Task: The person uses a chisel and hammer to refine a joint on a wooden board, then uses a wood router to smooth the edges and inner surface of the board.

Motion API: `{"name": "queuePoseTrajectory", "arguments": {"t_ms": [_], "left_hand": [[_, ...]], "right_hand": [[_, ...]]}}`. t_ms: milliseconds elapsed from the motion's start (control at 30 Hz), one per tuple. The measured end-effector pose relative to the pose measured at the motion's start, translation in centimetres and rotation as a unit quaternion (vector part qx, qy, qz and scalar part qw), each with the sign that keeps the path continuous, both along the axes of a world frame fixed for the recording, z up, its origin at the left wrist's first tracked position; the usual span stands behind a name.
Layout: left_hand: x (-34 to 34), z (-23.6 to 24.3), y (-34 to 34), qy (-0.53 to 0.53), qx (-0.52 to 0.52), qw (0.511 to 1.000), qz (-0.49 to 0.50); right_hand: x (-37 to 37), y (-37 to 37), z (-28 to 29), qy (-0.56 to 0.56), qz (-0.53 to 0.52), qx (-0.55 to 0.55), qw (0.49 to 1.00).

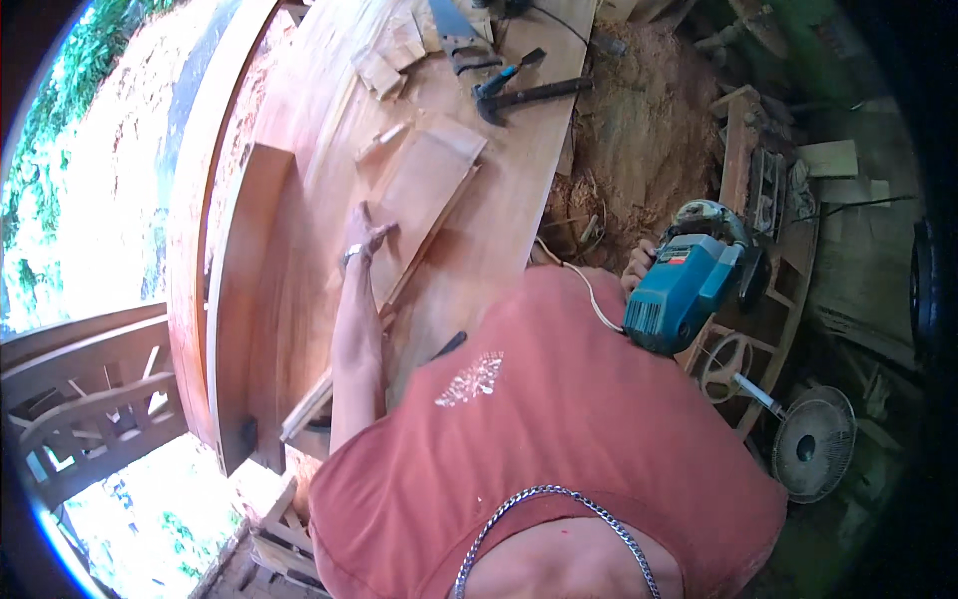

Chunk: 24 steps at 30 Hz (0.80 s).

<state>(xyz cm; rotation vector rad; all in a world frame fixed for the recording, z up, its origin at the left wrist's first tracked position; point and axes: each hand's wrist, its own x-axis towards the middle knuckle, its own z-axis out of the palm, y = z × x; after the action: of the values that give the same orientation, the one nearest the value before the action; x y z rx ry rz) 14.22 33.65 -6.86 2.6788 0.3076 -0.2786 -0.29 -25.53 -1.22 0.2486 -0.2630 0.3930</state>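
My left hand (367,236) rests at the left edge of a flat wooden board (429,180), its thumb and a finger stretched apart. That board lies at a slant on a wide wooden work surface (499,220). Out to the right, my right hand (639,266) is closed on a teal power tool (681,285) with a rounded metal guard and a black knob. The tool is held beside my body, apart from the board. A pale cord (589,285) runs up from it. Part of my right hand is hidden behind the tool's body.
A hammer (534,97), a blue-handled tool (509,75), a handsaw (459,35) and wood offcuts (384,70) lie at the far end. A tall plank (244,290) stands along the left. Shavings (644,130) cover the ground; a fan (813,444) stands at right.
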Motion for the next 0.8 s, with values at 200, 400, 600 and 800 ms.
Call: {"name": "queuePoseTrajectory", "arguments": {"t_ms": [200, 400, 600, 800], "left_hand": [[-1.3, 0.0, -8.2, 0.052, 0.037, 0.996, -0.059], [-7.2, 1.0, -15.6, 0.018, 0.030, 0.999, 0.009], [-12.5, -0.1, -16.9, -0.057, -0.021, 0.995, 0.073], [-22.9, 2.2, -10.7, -0.152, -0.105, 0.963, 0.197]], "right_hand": [[0.5, 0.2, -0.6, 0.001, 0.008, 0.003, 1.000], [0.3, 0.1, -0.2, 0.016, 0.021, 0.014, 1.000], [-0.7, 0.4, 0.3, 0.059, 0.099, 0.035, 0.993], [-1.3, -0.6, 0.9, 0.108, 0.131, 0.053, 0.984]]}}
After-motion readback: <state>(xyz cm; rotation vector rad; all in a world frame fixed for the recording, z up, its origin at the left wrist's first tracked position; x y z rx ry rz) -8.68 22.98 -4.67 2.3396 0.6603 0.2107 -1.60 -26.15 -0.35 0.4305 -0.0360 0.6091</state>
